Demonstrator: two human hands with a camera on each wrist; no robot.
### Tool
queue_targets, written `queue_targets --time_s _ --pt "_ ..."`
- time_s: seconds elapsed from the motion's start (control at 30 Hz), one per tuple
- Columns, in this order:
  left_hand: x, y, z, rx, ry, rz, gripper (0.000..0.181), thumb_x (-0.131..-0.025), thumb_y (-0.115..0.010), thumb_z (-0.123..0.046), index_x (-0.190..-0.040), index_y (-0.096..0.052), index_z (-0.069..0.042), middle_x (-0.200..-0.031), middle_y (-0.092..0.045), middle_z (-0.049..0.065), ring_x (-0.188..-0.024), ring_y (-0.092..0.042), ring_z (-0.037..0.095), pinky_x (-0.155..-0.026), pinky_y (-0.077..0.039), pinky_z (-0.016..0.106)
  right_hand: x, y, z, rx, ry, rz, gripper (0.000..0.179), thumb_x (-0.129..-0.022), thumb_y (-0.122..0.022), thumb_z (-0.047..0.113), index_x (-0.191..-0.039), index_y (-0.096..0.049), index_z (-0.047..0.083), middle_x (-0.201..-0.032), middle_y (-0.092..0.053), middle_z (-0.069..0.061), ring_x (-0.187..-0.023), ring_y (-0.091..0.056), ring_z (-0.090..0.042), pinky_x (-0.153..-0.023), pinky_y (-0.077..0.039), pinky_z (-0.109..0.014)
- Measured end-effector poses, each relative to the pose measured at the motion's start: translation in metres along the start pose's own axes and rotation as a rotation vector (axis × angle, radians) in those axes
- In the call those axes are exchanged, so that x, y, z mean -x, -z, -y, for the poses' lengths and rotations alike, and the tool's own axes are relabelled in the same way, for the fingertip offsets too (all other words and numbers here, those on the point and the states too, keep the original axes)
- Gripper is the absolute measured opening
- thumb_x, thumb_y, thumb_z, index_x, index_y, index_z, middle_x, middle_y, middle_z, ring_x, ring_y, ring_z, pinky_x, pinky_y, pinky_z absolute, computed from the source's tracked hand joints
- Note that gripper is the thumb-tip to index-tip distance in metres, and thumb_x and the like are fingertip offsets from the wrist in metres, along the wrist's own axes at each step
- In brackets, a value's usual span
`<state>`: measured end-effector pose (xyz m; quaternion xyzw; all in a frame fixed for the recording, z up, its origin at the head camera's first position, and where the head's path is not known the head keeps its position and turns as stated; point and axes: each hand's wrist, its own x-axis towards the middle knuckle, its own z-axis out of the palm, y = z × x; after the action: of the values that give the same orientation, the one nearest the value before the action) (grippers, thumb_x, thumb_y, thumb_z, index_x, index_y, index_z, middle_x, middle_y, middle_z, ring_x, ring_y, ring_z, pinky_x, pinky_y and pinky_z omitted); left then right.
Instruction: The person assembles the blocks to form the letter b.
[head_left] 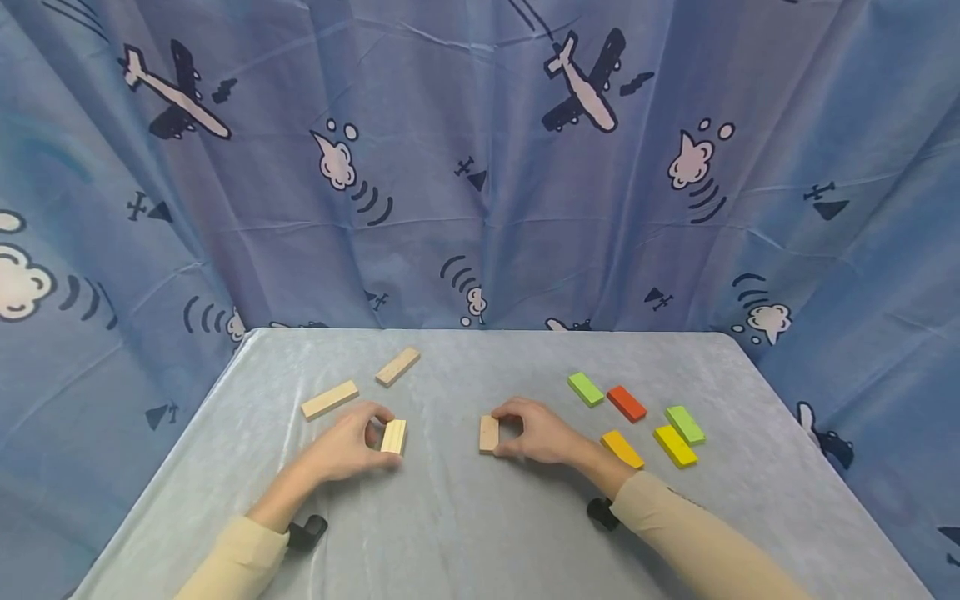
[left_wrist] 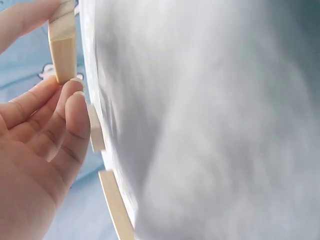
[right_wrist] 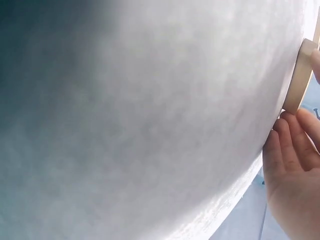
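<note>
In the head view my left hand (head_left: 352, 442) pinches a pale wooden block (head_left: 393, 437) between thumb and fingers, left of the table's middle. The left wrist view shows this wooden block (left_wrist: 63, 57) held by its ends, apart from the tabletop. Light lines run along it; whether it is one block or more I cannot tell. Right of the middle, my right hand (head_left: 542, 431) pinches another plain wooden block (head_left: 489, 435) by its two ends. In the right wrist view that block (right_wrist: 300, 77) is low against the table surface, with the thumb partly cut off.
Two plain wooden blocks (head_left: 330, 400) lie beyond my left hand. Beyond and beside my right forearm lie several painted blocks: green (head_left: 585, 389), red (head_left: 626, 404), orange (head_left: 622, 449) and yellow (head_left: 675, 447). A grey cloth covers the table (head_left: 450, 533); a blue patterned curtain (head_left: 420, 167) hangs behind.
</note>
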<state>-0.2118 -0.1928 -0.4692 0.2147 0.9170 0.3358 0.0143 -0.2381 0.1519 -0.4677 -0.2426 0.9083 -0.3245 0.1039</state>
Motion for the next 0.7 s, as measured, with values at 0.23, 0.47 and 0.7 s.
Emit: queue_targets --time_s 0.23,0.47,0.7 --pt "-0.006 -0.011 -0.015 0.053 -0.069 0.012 0.063 -0.073 -0.092 -0.039 -0.118 -0.065 -0.004 -0.098 -0.060 -0.003 -0.084 -0.058 0.011 -0.073 -0.052 0.027 0.000 0.001 0.003 -0.038 -0.045 -0.006 0.053 -0.080 -0.088 0.020 -0.126 -0.068 0.005 -0.123 -0.066 -0.003 -0.116 -0.060 -0.024 -0.103 -0.048 -0.045" --pt "-0.015 -0.025 -0.037 0.058 -0.110 0.047 0.060 -0.073 -0.093 -0.036 -0.116 -0.065 -0.003 -0.098 -0.061 -0.003 -0.087 -0.060 0.011 -0.078 -0.054 0.028 -0.001 0.001 0.003 -0.049 -0.039 -0.021 0.053 -0.079 -0.089 0.019 -0.125 -0.069 0.004 -0.123 -0.067 -0.005 -0.118 -0.060 -0.026 -0.104 -0.047 -0.046" --pt "-0.022 -0.040 -0.056 0.053 -0.118 0.108 0.059 -0.074 -0.092 -0.037 -0.115 -0.066 -0.004 -0.097 -0.061 -0.003 -0.087 -0.059 0.012 -0.077 -0.052 0.029 -0.001 0.001 0.000 -0.042 -0.046 -0.014 0.054 -0.079 -0.089 0.021 -0.125 -0.069 0.005 -0.122 -0.067 -0.004 -0.118 -0.060 -0.025 -0.104 -0.047 -0.046"
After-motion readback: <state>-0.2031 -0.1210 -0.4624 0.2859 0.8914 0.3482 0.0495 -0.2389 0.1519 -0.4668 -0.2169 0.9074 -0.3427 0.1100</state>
